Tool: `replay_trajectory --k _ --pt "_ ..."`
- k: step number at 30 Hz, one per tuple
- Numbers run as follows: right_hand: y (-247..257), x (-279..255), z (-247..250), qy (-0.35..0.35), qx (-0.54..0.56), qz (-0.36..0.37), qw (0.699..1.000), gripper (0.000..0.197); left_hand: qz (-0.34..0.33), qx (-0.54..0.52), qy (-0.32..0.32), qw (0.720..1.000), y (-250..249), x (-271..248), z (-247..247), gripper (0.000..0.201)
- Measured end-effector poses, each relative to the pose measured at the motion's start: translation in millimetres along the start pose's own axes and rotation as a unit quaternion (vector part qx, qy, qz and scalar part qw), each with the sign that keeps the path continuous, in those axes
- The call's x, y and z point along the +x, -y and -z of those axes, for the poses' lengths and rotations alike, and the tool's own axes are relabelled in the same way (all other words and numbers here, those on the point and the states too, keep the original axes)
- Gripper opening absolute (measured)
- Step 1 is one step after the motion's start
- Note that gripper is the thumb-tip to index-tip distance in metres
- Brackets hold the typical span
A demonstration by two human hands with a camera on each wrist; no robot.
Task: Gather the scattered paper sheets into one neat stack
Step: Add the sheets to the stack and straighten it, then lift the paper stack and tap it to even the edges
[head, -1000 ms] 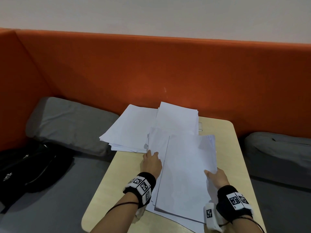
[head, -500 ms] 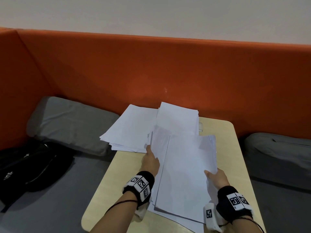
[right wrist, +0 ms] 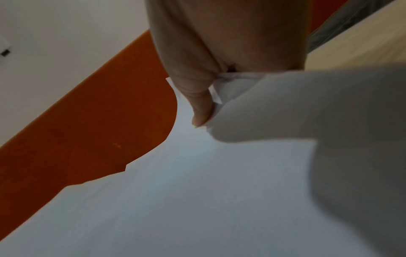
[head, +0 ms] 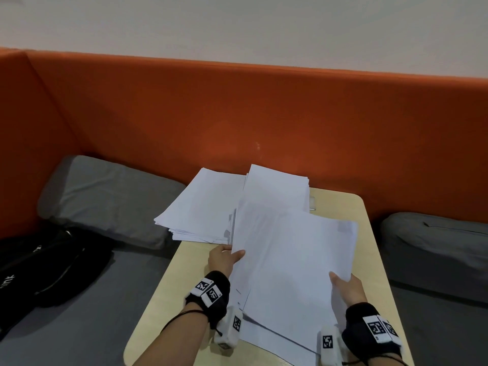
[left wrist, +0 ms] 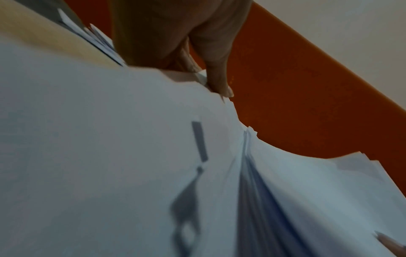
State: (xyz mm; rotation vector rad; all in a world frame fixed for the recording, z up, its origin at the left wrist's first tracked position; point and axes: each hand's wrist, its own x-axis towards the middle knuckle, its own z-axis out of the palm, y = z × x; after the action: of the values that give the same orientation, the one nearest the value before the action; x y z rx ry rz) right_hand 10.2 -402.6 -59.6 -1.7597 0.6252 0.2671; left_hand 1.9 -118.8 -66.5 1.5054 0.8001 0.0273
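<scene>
A bundle of white paper sheets (head: 290, 260) is held above the wooden table (head: 367, 260), tilted toward me. My left hand (head: 224, 260) pinches the bundle's left edge, thumb on top (left wrist: 217, 83). My right hand (head: 346, 286) pinches the right edge of the sheets (right wrist: 197, 191), thumb (right wrist: 202, 107) on the top sheet. More sheets (head: 266, 336) lie flat under the bundle near the table's front. A second pile (head: 203, 210) overhangs the table's far left corner. A third pile (head: 280, 188) lies at the far edge behind the bundle.
An orange padded backrest (head: 237, 114) runs behind the table. Grey seat cushions sit at the left (head: 105, 196) and right (head: 435, 247). A black bag (head: 45, 265) lies on the seat at far left. A small pale object (head: 313, 203) peeks out beside the far pile.
My left hand slid from resting on the lower sheets to gripping the bundle's left edge. The bundle's left side has lifted and its sheets have drawn closer together. The right hand kept its hold.
</scene>
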Motion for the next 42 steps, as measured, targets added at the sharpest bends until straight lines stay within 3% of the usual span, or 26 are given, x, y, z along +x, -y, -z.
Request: replay_trajectory --k 3,5,9,13,16,18,26,28,30,31,32,35,39,42 --pt "3 -6 -3 0.012 0.011 0.01 1.0 0.039 -0.035 0.034 0.022 0.999 -6 -9 -5 0.028" --pt "4 -9 -7 0.014 0.009 0.012 1.0 0.037 -0.051 0.048 0.086 0.994 -5 -12 -10 0.026" --pt "9 -19 -18 0.027 0.051 0.004 0.998 0.035 -0.019 0.068 0.183 0.981 -11 -29 -18 0.049" --pt "16 -26 -13 0.024 0.17 0.049 0.984 0.041 -0.044 -0.008 0.253 0.966 -38 -50 -10 0.039" --pt "24 -23 -3 0.048 0.203 0.119 0.971 0.06 -0.076 -0.029 0.242 0.967 -67 -67 -1 0.02" --pt "36 -19 4 0.058 0.228 0.145 0.961 0.065 -0.111 -0.031 0.245 0.963 -82 -71 1 0.021" --pt "114 -62 22 0.007 0.23 0.338 0.913 0.024 -0.232 -0.045 0.229 0.944 -131 -84 9 0.012" --pt "121 -67 22 0.008 0.229 0.354 0.907 0.019 -0.252 -0.071 0.223 0.939 -138 -86 11 0.007" --pt "120 -67 22 0.031 0.213 0.357 0.909 0.02 -0.275 -0.088 0.197 0.937 -138 -83 10 0.055" --pt "117 -66 21 0.04 0.197 0.355 0.913 0.018 -0.269 -0.099 0.184 0.94 -137 -81 10 0.067" --pt "116 -67 20 0.052 0.183 0.353 0.916 0.015 -0.264 -0.111 0.187 0.94 -136 -80 11 0.06" --pt "108 -66 15 0.074 0.164 0.326 0.928 0.019 -0.262 -0.074 0.223 0.936 -129 -83 11 0.012" --pt "109 -68 9 0.087 0.139 0.293 0.942 0.017 -0.276 -0.023 0.231 0.933 -125 -92 1 0.019" --pt "127 -80 13 0.074 0.144 0.317 0.934 0.005 -0.3 -0.06 0.223 0.925 -141 -98 1 0.016"
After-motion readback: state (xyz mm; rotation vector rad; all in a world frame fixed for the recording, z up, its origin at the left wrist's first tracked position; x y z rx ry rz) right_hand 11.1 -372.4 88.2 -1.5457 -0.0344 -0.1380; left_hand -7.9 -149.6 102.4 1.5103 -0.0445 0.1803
